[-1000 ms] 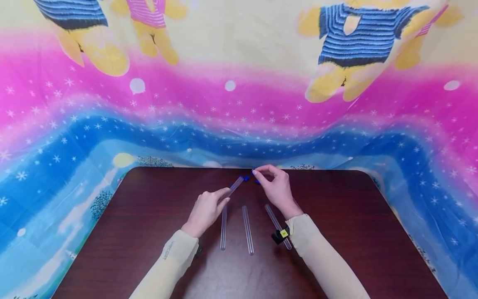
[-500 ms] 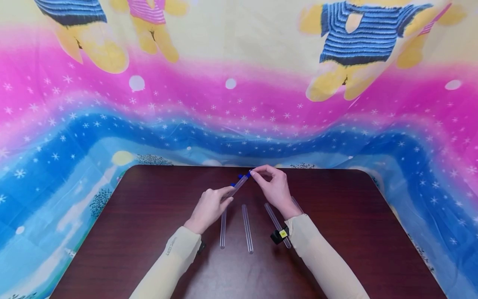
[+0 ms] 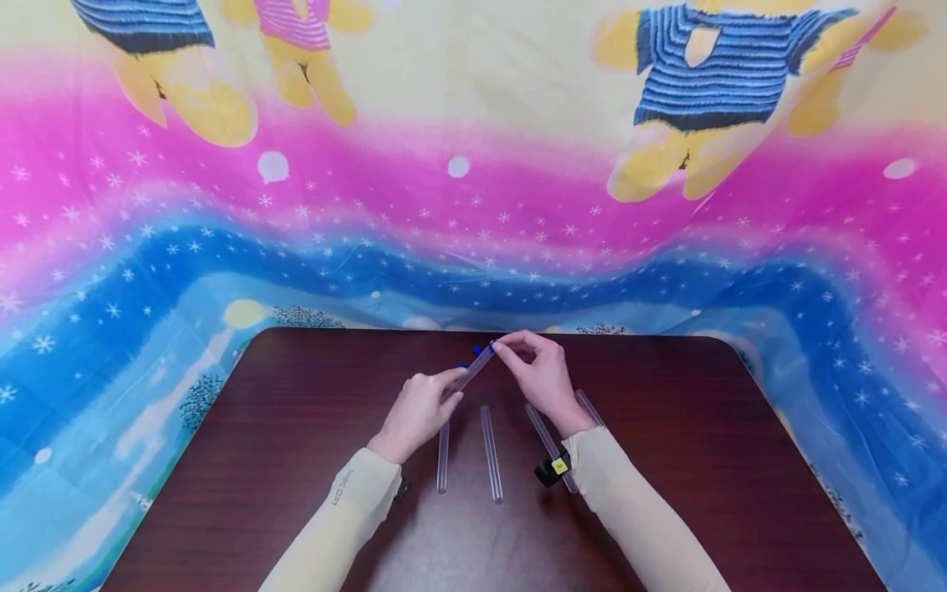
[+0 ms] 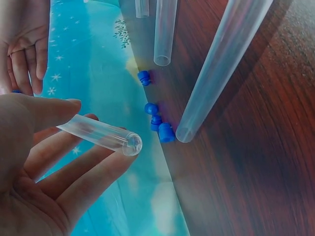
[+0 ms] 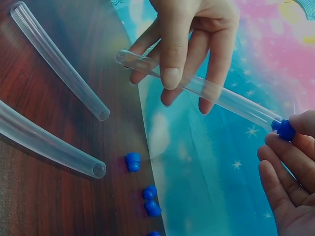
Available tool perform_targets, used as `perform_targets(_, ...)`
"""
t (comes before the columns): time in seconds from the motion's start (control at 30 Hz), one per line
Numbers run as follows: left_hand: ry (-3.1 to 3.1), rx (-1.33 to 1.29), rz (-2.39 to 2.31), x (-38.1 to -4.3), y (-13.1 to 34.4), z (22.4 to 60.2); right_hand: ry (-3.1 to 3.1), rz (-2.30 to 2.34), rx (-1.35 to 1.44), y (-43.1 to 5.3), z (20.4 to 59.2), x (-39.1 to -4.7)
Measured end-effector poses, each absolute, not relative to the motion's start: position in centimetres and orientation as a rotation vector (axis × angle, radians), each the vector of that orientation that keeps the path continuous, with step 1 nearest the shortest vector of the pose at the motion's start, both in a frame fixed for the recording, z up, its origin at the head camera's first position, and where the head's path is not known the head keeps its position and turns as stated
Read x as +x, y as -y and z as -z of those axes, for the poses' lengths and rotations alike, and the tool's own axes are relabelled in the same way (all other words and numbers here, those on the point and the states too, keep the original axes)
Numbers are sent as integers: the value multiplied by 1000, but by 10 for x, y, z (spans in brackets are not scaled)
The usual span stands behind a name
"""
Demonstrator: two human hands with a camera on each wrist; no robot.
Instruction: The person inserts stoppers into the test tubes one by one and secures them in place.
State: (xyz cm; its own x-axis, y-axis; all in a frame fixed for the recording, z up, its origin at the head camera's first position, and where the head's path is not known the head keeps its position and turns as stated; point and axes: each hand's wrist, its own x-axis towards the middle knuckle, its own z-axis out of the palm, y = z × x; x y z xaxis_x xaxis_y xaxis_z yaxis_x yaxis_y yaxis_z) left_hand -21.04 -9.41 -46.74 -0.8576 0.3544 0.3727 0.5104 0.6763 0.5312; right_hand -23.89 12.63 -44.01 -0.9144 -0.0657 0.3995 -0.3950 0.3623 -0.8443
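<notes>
My left hand (image 3: 416, 415) holds a clear test tube (image 5: 236, 104) between thumb and fingers, tilted above the table. Its rounded end (image 4: 132, 143) points back toward me in the left wrist view. At the tube's mouth, the thumb and fingers of my right hand (image 3: 542, 376) pinch a blue stopper (image 5: 284, 130). The stopper sits at the opening, its narrow part apparently in the mouth. Several loose blue stoppers (image 4: 166, 132) lie near the far edge of the table, mostly hidden behind the held tube and left hand in the head view.
Several other clear test tubes (image 3: 491, 454) lie spread on the dark brown table (image 3: 296, 510), their mouths pointing away from me. One tube (image 3: 542, 432) lies partly under my right wrist. A patterned cloth (image 3: 414, 247) hangs behind the table's far edge.
My right hand has come left and slightly down, bringing the blue stopper from apart to the tube's mouth. The left hand has shifted slightly right with the tube.
</notes>
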Motion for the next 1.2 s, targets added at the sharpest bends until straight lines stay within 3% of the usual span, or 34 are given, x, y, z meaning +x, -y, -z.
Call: perform_targets(1.2,2647,-690,956,-207,78,460,2129,-1729,430,-105,454,-237)
